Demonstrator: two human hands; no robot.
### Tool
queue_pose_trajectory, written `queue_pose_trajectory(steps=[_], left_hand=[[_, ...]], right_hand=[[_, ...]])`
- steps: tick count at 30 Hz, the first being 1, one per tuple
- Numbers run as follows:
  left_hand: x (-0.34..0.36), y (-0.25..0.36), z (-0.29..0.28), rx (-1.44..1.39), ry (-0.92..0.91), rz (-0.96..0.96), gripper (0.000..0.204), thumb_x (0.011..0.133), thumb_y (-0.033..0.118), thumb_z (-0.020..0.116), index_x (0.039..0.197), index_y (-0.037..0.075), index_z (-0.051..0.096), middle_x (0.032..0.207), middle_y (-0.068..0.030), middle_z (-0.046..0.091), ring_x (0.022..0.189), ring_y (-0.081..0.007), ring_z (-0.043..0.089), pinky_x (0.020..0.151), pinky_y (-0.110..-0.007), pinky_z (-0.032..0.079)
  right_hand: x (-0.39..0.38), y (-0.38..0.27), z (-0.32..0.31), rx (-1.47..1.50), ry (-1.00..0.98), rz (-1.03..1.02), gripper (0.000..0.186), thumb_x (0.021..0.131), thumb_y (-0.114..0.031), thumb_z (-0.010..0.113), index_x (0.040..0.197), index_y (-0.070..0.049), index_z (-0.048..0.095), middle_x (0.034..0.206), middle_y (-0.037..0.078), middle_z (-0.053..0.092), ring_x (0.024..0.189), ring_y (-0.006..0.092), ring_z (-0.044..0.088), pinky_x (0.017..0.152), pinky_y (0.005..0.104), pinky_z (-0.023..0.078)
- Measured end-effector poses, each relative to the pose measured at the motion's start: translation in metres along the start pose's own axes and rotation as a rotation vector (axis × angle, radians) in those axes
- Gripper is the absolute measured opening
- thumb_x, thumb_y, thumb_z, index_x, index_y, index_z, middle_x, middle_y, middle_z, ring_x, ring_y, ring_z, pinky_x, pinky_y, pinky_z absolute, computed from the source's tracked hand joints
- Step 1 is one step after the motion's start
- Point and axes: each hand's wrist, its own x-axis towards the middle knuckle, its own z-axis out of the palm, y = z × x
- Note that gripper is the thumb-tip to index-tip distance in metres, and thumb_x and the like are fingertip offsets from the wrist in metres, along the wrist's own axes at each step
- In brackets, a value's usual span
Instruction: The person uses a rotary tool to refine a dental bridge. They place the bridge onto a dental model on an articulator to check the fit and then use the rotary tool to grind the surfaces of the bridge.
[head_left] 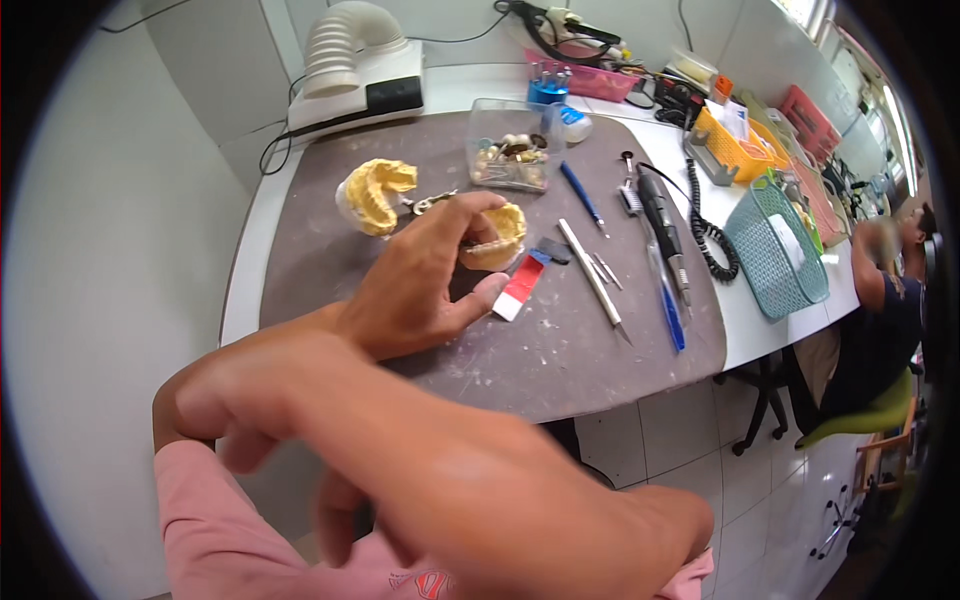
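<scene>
We see the left hand [425,275] bent over the nearer yellow-and-white dental cast [500,250], which sits on the grey-brown work mat [660,355]; its fingers curl into the cast's hollow while the thumb lies apart, just beside a red-and-white strip [522,286], a posture that we judge suits steadying the piece, though we cannot tell whether the hand truly grips it; the right hand [285,410] crosses over the left forearm, blurred, its fingers loosely bent, and we cannot tell whether they close on anything; the other cast [375,198] stands on the mat farther left, well apart from the nearer one, perhaps so that each can be handled alone; between the two we make out a small metal piece [435,204], partly hidden by the left hand; to the right, a white-handled knife [588,268], a blue pen-like tool [580,190], a toothbrush [663,290] and a dark handpiece [662,225] lie roughly side by side, probably so that any one can be picked up singly; a clear box [512,170] of small parts stands behind the nearer cast, likely to keep loose bits together within reach.
</scene>
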Motion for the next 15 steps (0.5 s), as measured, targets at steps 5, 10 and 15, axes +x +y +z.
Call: queue_pose_trajectory(steps=[5,10,15], left_hand=[[-0.007,0.002,-0.006,0.075,-0.038,0.029,0.053,0.079,0.008,0.074,0.125,0.000,0.049,0.105,-0.0174,0.059,0.098,-0.0316,0.062,0.088,-0.039,0.051],[-0.003,0.002,-0.005,0.024,0.017,0.071,0.042,0.080,0.008,0.073,0.116,0.001,0.052,0.104,-0.0166,0.059,0.096,-0.0325,0.062,0.085,-0.038,0.051],[-0.002,0.007,-0.006,-0.083,-0.003,-0.022,0.032,0.082,0.005,0.070,0.109,0.001,0.054,0.099,-0.0136,0.059,0.091,-0.0267,0.063,0.082,-0.037,0.051]], right_hand=[[-0.056,0.059,-0.026,0.110,0.402,-0.179,0.066,0.075,-0.028,0.084,0.124,-0.001,0.050,0.092,0.011,0.064,0.071,0.0148,0.062,0.056,0.0226,0.049],[-0.087,0.075,-0.060,-0.104,0.757,-0.069,0.040,0.087,-0.013,0.076,0.118,0.001,0.055,0.084,0.010,0.066,0.067,0.0140,0.062,0.057,0.0219,0.047],[-0.084,0.087,-0.075,-0.729,0.597,0.124,0.015,0.084,-0.004,0.075,0.098,-0.001,0.070,0.085,0.005,0.067,0.067,0.0097,0.064,0.056,0.0225,0.046]])
